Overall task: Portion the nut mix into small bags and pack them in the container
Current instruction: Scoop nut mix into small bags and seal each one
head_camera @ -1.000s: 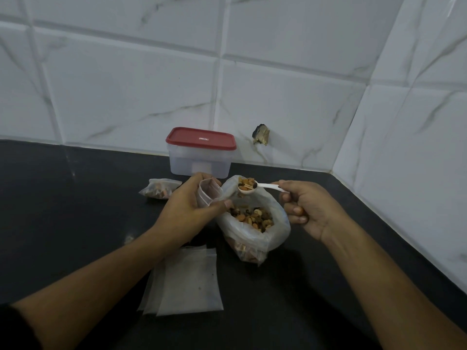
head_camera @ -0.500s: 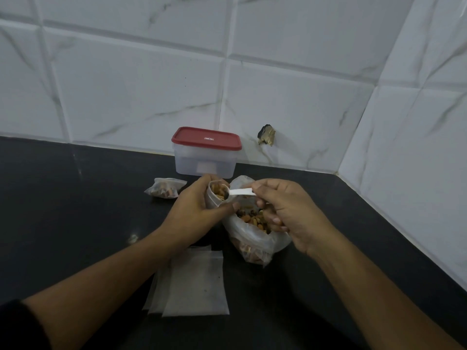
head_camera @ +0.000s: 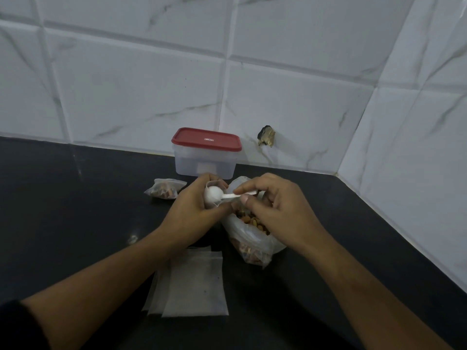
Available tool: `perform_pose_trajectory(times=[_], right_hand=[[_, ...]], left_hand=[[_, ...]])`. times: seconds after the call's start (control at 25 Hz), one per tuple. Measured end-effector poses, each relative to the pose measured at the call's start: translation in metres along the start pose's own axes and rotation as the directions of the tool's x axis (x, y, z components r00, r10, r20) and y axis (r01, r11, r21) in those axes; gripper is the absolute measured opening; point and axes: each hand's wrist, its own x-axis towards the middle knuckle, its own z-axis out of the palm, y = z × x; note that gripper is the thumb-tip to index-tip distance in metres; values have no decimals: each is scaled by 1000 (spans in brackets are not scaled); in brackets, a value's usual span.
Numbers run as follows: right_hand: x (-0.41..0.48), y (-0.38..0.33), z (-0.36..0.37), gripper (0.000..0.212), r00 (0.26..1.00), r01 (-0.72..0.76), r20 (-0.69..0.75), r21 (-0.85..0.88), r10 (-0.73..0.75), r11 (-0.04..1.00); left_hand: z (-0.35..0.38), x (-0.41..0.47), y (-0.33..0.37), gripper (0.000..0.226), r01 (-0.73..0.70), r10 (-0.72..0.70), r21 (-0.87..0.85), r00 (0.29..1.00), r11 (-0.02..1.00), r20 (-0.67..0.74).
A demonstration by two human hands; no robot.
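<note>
Right at the middle of the frame, the left hand is curled round a small bag, and the right hand pinches the white spoon, bowl flipped down over its mouth. The open nut mix bag sits just right of that. The red-lidded container is above, a filled bag left, and empty bags lower centre.

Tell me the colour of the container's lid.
The lid is red, closed on the translucent container; the head view shows it best.
</note>
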Motion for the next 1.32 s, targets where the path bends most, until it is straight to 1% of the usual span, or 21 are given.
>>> perform_pose_trajectory(times=[0.08,0.16,0.28,0.32,0.44,0.52,0.56,0.6,0.64,0.68,0.72,0.76,0.8,0.88,0.92,0.96,1.0,1.12,1.2,1.24,1.32], right_hand=[[0,1,0,17,999,0,41,22,-1,1000],[1,4,-2,17,1000,-15,-3,88,15,996],[2,4,-5,16,994,-105,-13,244,111,964],[3,4,-6,15,986,-157,-5,330,168,931],[5,10,-9,17,944,-306,73,554,321,774],[8,16,-13,17,923,-350,100,623,373,700],[9,19,-17,17,915,-360,85,616,395,701],[9,21,-23,16,914,-357,45,562,404,746],[9,23,-29,16,921,-342,-12,450,389,825],[9,26,-35,15,933,-320,-69,287,352,903],[9,29,-39,15,947,-293,-105,104,304,950],[9,33,-43,15,957,-278,-108,-62,270,959],[9,37,-44,15,961,-275,-98,-194,260,942],[8,42,-42,13,963,-269,-70,-373,262,888],[8,43,-42,11,965,-255,-52,-427,258,867],[8,43,-41,11,966,-242,-30,-444,256,863],[9,43,-41,11,966,-240,-15,-407,256,881],[11,41,-40,15,959,-281,-2,-179,285,943],[12,40,-37,14,957,-287,3,-104,289,952],[11,40,-37,13,959,-283,4,-111,285,953],[9,39,-39,13,966,-251,3,-223,258,942]], left_hand=[[-1,-1,2,35,0,0,-3,1000,1000,-5],[-1,-1,3,37,2,-2,-24,1000,1000,-8],[-1,-1,3,35,4,-4,-20,1000,1000,-7],[-1,-1,3,36,11,-11,-22,1000,1000,-6],[-2,-1,1,44,30,-30,-22,1000,999,-9],[-3,-1,1,43,31,-31,-9,999,999,-16],[-3,-1,0,40,29,-29,-2,999,1000,-20],[-3,-1,0,38,30,-30,3,999,1000,-23],[-3,-1,1,35,33,-33,7,999,999,-21],[-4,-1,1,34,35,-35,11,999,999,-18],[-3,-1,1,34,36,-36,16,999,999,-16],[-3,-1,1,34,36,-36,21,999,999,-16],[-3,-1,1,34,35,-35,28,999,999,-16],[-3,0,1,36,33,-32,38,999,999,-17],[-3,0,0,36,32,-31,39,999,999,-15],[-4,-1,0,36,33,-33,39,999,999,-11],[-4,-1,0,36,35,-34,42,999,999,-7],[-4,0,-1,38,43,-43,51,999,998,-3],[-4,-1,0,37,50,-49,53,999,997,-6],[-4,-1,1,37,54,-53,54,999,997,-8],[-3,-2,2,37,55,-55,55,998,997,-13]])
